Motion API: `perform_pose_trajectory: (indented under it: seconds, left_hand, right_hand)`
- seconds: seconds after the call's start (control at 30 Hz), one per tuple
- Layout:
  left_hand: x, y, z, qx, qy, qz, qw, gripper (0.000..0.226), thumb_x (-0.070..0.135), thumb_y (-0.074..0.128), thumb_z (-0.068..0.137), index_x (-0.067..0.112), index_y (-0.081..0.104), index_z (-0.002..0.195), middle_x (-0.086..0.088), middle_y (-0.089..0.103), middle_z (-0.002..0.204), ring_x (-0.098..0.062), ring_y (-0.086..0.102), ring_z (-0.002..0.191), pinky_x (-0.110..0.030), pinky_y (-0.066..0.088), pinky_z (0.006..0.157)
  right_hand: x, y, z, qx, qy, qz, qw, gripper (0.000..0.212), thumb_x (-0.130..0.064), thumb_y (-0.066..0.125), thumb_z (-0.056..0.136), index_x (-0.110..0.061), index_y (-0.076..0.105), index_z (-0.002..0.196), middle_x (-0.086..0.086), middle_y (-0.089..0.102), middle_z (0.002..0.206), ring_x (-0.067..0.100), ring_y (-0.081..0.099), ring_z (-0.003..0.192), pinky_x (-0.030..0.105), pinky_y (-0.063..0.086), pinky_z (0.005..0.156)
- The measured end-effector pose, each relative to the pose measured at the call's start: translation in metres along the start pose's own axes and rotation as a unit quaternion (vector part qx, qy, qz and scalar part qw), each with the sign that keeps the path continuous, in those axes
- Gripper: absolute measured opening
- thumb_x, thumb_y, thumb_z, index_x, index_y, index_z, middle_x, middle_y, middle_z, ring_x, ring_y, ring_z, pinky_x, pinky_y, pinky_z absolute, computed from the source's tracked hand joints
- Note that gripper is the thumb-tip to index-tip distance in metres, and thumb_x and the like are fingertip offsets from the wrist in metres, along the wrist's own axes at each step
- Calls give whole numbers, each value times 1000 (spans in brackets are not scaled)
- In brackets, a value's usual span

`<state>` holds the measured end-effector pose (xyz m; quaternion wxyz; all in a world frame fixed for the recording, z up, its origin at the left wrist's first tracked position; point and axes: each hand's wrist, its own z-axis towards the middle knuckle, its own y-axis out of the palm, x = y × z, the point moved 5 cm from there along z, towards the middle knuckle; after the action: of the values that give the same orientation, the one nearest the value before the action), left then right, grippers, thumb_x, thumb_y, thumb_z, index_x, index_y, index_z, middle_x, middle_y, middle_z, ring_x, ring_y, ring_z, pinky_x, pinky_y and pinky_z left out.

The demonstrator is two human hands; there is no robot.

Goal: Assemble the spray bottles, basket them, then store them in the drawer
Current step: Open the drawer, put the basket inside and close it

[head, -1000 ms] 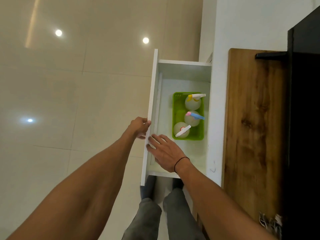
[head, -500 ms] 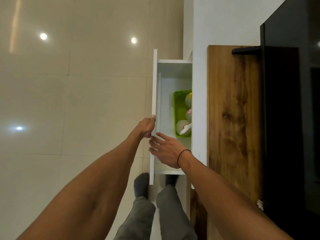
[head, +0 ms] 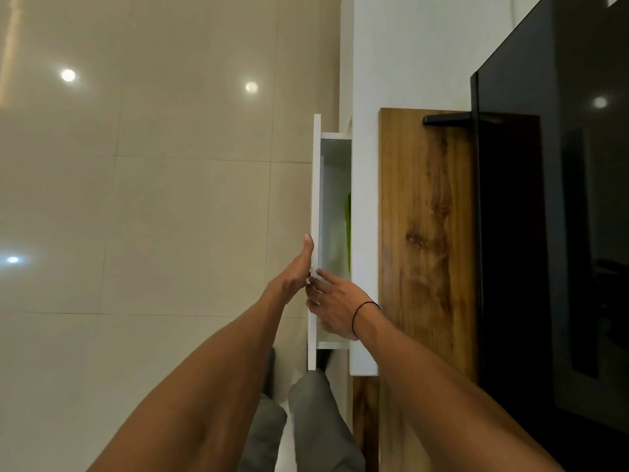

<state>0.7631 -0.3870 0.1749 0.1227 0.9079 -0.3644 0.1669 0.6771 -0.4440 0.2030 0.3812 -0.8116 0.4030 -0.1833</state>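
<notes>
Dim warm light; lamp glare on glossy floor (head: 153, 199); soft blur.

Drawer (head: 335, 233) pulled a little way out of the cabinet (head: 365, 233), with floor (head: 153, 216) to its left. Inside, against the cabinet edge, a sliver of basket (head: 348, 229). Left hand (head: 296, 272) flat on the outer face of the drawer front (head: 316, 185), right hand (head: 335, 303) just inside it, near the left one; wooden top (head: 425, 233) right of the cabinet.

I see both my forearms bare, no sleeves. My right hand (head: 335, 306) carries a thin black band (head: 361, 313) round the wrist; my left hand (head: 294, 274) wears nothing. Below, grey trousers (head: 313, 424) and a dark sock (head: 269, 373).
</notes>
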Motion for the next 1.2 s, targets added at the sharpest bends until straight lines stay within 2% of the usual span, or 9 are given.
perform_pose_trajectory:
  seconds: [0.17,0.43,0.8,0.97,1.1,1.2]
  left_hand:
    - [1,19,2,-9,8,0,1000,86,77,1,99,28,8,169,-14,14,175,-33,18,162,-50,16,130]
    - [8,45,7,-12,23,18,999,85,75,3,100,26,10,169,-17,18,174,-37,22,160,-51,17,129]
    - [12,64,4,-31,15,56,998,90,76,-1,99,21,8,169,-15,16,175,-32,18,162,-50,12,130]
    - [13,65,-3,-37,25,76,996,88,74,-2,99,22,10,169,-15,17,175,-33,19,161,-54,14,128]
    - [8,58,-18,-40,32,93,994,90,75,0,99,21,21,168,-12,25,173,-33,24,160,-60,17,126]
    - [-5,46,-30,-13,79,175,981,89,70,2,103,13,39,162,-15,44,163,-34,42,151,-54,27,124]
  right_hand:
    - [7,14,-12,-19,2,5,1000,63,-55,34,107,-19,38,158,11,33,168,36,16,160,56,1,130]
    - [12,28,-27,-51,53,57,996,70,-58,24,107,-14,33,161,12,25,171,32,10,162,49,-11,127]
    - [17,28,-39,-82,72,59,992,72,-60,21,107,-12,46,155,13,35,167,34,15,161,52,-6,129]
    - [14,31,-41,-82,72,49,993,73,-61,22,106,-12,51,151,13,39,165,35,16,160,54,-1,130]
    - [4,25,-44,-59,86,71,992,70,-61,24,106,-13,58,146,13,46,160,34,24,158,54,2,130]
    - [-10,19,-45,-40,112,86,989,68,-60,25,106,-15,59,143,13,52,155,34,34,153,54,8,130]
